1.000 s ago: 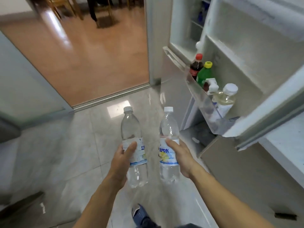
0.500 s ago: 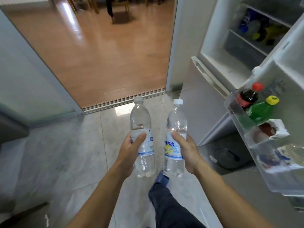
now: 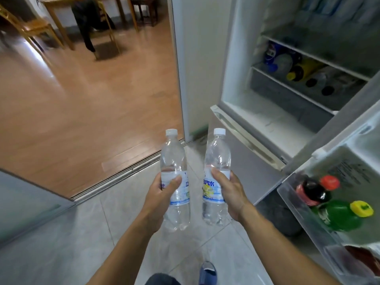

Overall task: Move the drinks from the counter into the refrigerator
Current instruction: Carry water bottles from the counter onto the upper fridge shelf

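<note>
I hold two clear water bottles with white caps upright above the tiled floor. My left hand (image 3: 162, 195) grips the left bottle (image 3: 173, 159) round its label. My right hand (image 3: 230, 192) grips the right bottle (image 3: 218, 155) the same way. The open refrigerator (image 3: 257, 112) stands ahead to the right. On its shelf (image 3: 308, 95) lie several bottles. Its open door (image 3: 349, 161) is at the right, with a dark cola bottle (image 3: 312, 190) and a green bottle (image 3: 341, 217) in the clear door bin (image 3: 304, 227).
A sliding-door track (image 3: 123, 171) crosses the floor to the left, with a wooden floor, chairs (image 3: 33, 27) and a table beyond. A white wall panel (image 3: 197, 58) stands between doorway and refrigerator. My blue shoe (image 3: 207, 272) is on the tiles below.
The view has lifted and turned toward the refrigerator interior, which now shows its shelves. Both hands keep the same hold on the bottles, carried closer to the refrigerator.
</note>
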Demonstrator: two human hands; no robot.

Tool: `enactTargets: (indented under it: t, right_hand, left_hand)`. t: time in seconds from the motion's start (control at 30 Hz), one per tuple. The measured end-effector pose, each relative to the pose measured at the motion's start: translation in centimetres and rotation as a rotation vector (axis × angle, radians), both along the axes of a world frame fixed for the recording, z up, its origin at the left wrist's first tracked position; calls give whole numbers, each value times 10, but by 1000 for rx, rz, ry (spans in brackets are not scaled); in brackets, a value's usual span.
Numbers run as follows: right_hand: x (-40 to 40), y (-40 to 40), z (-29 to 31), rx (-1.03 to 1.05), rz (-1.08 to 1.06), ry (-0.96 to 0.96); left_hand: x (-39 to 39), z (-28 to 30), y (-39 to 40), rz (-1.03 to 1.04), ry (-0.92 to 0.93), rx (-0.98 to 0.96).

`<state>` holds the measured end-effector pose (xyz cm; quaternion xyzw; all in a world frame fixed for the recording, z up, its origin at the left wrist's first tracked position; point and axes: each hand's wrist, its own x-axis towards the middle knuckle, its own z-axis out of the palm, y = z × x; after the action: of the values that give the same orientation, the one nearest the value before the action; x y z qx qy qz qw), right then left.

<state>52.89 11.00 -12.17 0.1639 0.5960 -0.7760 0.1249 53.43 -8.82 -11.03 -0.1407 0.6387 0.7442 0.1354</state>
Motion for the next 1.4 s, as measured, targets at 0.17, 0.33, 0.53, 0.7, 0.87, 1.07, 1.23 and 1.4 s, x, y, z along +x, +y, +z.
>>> enactTargets:
  t: [0.17,0.33,0.53,0.7,0.87,1.07,1.23,1.4]
  right_hand:
    - [-67,2,2,65,-191,-19]
    - [-138,-1,25,171,-378,19]
    - [-208,13,74,274,-594,123]
    - [-244,58,113,323,-746,204]
    - [-278,128,145,361,-951,294]
    - [-321,212,179,308,-1120,425]
    - [-361,259,199,249,-1151,484]
    - [-396,293,203,413,-1124,402]
  left_hand:
    - [-99,-2,-1,-130,34,-7]
    - [-201,18,9,-253,129,47]
    - [-304,66,58,-448,285,124]
    - [-358,102,116,-620,435,107]
    - [-404,129,190,-717,541,74]
    - [-461,158,275,-620,597,43]
    - [-508,177,336,-598,614,48]
    - [-542,184,387,-624,721,39]
